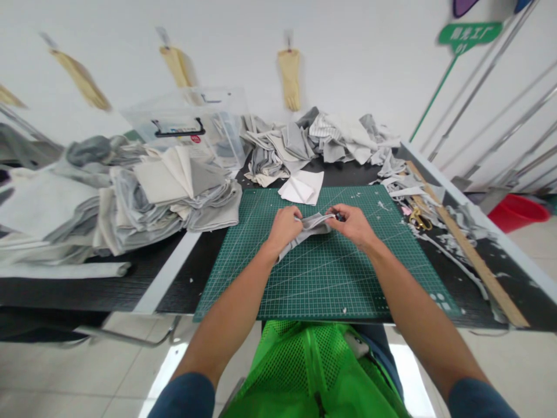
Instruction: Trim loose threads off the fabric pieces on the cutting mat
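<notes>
Both my hands are over the green cutting mat (243, 278), with a piece of light grey cloth (317, 225) stretched between them. My left hand (285, 225) pinches the cloth's left part, and a strip of it hangs down below toward the mat. At the other end, my right hand (353, 223) is closed on the cloth's edge. A small dark object (340, 216) shows among the right fingers; its kind I cannot make out. Just beyond my hands lies a folded white cloth (302, 187) at the mat's far edge.
Stacks of folded grey and cream cloth (169, 186) fill the left side, before a clear plastic box (195, 125). More cloths (296, 139) are heaped at the back. On the right are a wooden ruler (470, 249), gold-handled scissors (418, 219) and fabric scraps (465, 223).
</notes>
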`<state>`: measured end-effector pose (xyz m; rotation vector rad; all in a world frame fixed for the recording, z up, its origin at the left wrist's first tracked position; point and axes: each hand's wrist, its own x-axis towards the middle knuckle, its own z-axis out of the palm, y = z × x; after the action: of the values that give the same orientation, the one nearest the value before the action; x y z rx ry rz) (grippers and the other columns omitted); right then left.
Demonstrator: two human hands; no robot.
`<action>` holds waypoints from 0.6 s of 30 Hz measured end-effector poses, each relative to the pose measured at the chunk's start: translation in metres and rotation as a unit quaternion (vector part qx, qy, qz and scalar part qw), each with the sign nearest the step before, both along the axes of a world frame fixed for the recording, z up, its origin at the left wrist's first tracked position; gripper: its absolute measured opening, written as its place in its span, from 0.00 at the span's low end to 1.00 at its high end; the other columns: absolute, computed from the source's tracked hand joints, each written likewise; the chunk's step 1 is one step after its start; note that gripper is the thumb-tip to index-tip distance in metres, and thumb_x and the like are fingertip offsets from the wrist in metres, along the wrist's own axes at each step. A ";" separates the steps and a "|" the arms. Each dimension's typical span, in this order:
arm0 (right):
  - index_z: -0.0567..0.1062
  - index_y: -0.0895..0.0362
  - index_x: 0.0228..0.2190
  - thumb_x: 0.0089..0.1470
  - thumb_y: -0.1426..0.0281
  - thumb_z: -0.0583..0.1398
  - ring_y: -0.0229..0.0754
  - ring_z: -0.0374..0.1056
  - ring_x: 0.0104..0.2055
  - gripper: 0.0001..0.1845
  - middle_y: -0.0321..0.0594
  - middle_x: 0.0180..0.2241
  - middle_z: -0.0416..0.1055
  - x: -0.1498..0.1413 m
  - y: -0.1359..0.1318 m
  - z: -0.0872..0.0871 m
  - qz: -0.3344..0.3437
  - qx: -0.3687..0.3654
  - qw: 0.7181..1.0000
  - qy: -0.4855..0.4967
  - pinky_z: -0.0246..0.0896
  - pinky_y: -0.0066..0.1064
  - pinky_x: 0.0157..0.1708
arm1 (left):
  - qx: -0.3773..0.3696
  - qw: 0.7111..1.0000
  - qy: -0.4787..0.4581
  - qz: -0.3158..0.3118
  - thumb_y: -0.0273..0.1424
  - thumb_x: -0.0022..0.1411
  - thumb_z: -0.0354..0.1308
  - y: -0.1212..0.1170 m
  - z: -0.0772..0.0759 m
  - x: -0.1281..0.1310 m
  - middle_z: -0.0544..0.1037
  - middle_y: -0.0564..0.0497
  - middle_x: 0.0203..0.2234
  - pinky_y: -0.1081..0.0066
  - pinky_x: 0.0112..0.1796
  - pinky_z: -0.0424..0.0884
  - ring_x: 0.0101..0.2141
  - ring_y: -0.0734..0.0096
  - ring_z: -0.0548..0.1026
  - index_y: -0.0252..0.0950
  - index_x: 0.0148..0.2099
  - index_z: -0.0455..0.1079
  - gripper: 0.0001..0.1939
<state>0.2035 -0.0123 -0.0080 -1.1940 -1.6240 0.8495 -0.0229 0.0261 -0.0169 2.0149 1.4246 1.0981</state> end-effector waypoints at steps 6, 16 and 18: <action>0.78 0.55 0.38 0.50 0.57 0.68 0.40 0.68 0.31 0.17 0.35 0.32 0.77 -0.009 -0.005 0.004 0.026 -0.011 0.999 0.035 0.61 0.32 0.32 | 0.023 0.971 -0.121 -0.207 0.21 0.51 0.61 -0.025 0.018 0.018 0.80 0.44 0.50 0.57 0.57 0.67 0.51 0.57 0.76 0.39 0.51 0.76 0.24; 0.72 0.53 0.42 0.49 0.55 0.70 0.40 0.68 0.35 0.23 0.36 0.35 0.74 -0.010 -0.010 0.012 0.030 -0.001 0.994 0.106 0.64 0.32 0.36 | -0.081 0.948 -0.268 -0.152 0.39 0.63 0.63 -0.019 0.015 0.021 0.78 0.52 0.29 0.71 0.34 0.67 0.30 0.72 0.72 0.35 0.38 0.77 0.11; 0.72 0.53 0.42 0.50 0.54 0.69 0.41 0.69 0.37 0.23 0.37 0.36 0.74 -0.010 -0.011 0.013 0.035 -0.004 0.992 0.118 0.65 0.33 0.38 | -0.077 0.949 -0.279 -0.123 0.40 0.63 0.62 -0.017 0.014 0.018 0.76 0.53 0.28 0.72 0.33 0.66 0.30 0.73 0.70 0.36 0.37 0.76 0.12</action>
<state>0.1933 -0.0233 0.0055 -1.0041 -1.4764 1.0030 -0.0046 0.0095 -0.0033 1.5456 0.9083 1.2663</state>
